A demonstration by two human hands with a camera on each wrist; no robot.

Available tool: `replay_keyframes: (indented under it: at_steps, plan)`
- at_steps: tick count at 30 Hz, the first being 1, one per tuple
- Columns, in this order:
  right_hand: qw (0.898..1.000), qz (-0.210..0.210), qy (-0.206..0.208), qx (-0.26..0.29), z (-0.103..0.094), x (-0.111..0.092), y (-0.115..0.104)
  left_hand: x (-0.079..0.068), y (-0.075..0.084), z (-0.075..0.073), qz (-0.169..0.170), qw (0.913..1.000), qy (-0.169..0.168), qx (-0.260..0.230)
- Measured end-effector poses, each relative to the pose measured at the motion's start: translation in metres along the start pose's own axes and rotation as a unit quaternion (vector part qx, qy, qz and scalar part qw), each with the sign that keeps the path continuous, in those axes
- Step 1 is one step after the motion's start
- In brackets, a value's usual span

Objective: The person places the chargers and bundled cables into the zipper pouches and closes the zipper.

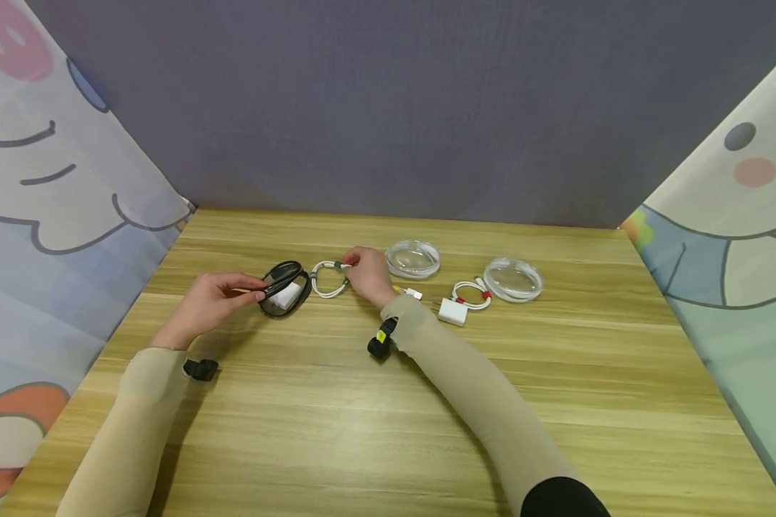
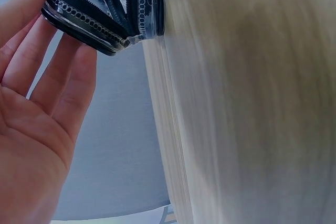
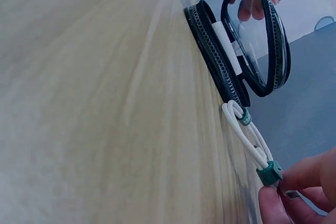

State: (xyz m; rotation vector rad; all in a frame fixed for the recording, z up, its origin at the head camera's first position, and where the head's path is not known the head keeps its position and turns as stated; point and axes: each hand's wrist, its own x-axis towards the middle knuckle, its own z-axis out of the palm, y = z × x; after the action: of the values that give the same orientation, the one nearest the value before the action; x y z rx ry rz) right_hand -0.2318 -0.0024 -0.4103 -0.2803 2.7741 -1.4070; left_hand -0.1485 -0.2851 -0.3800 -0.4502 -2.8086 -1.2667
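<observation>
My left hand pinches the raised lid of a round, clear zip case with black edging, which stands open on the table. A white charger lies inside its base. In the left wrist view the thumb and fingertips grip the lid's rim. Just right of the case, a coiled white cable with green ties lies close to its edge. My right hand pinches this coil by one green tie, thumb against fingers. A metal plug end shows by the fingertips.
Two round clear cases with whitish edging, one behind my right hand and another farther right, lie on the wooden table. Between them are a white charger, a red-tied white cable and a white plug. A grey partition stands behind.
</observation>
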Motion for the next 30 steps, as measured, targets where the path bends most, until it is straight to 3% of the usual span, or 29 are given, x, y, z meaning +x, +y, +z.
replay_keyframes:
  at_steps: [11,18,26,30]
  plan:
    - [0.999,-0.004,-0.009,0.041,-0.005,-0.009,-0.009,0.001,-0.001,0.0,0.0,0.9999,0.012,0.011]
    - [0.998,0.0,-0.03,0.06,0.006,-0.016,-0.016,0.002,-0.002,0.001,-0.003,0.9998,0.014,0.01]
    - [0.987,0.022,-0.053,0.148,0.024,-0.022,-0.023,0.003,-0.002,0.001,-0.004,0.9997,0.021,0.012]
    - [0.987,0.021,-0.06,0.149,0.03,-0.024,-0.027,0.003,-0.002,0.002,-0.005,0.9996,0.024,0.014]
